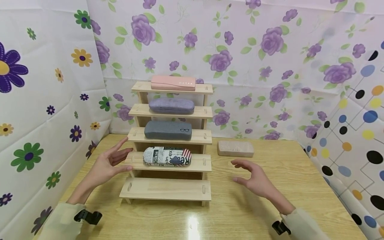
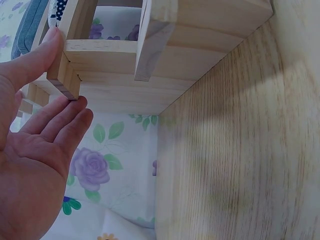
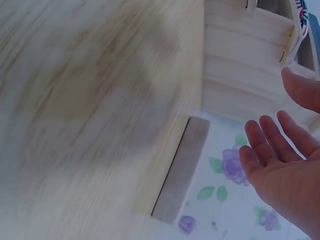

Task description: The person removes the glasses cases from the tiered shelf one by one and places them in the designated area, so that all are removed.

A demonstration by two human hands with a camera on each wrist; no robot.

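A five-tier wooden rack stands on the table. My left hand holds the left end of its second tier from the bottom, thumb at the front edge and fingertips at the back, as the left wrist view shows. On that tier lies a newsprint-patterned glasses case. Above it are a grey-blue glasses case, a lavender case and, on top, a pink case. My right hand hovers right of the rack, fingers loosely spread, holding nothing. Behind it a beige case rests on the table.
The wooden table runs back to a wall cloth with purple roses. A cloth with flowers hangs at the left, one with coloured dots at the right. Nothing lies on the rack's bottom tier.
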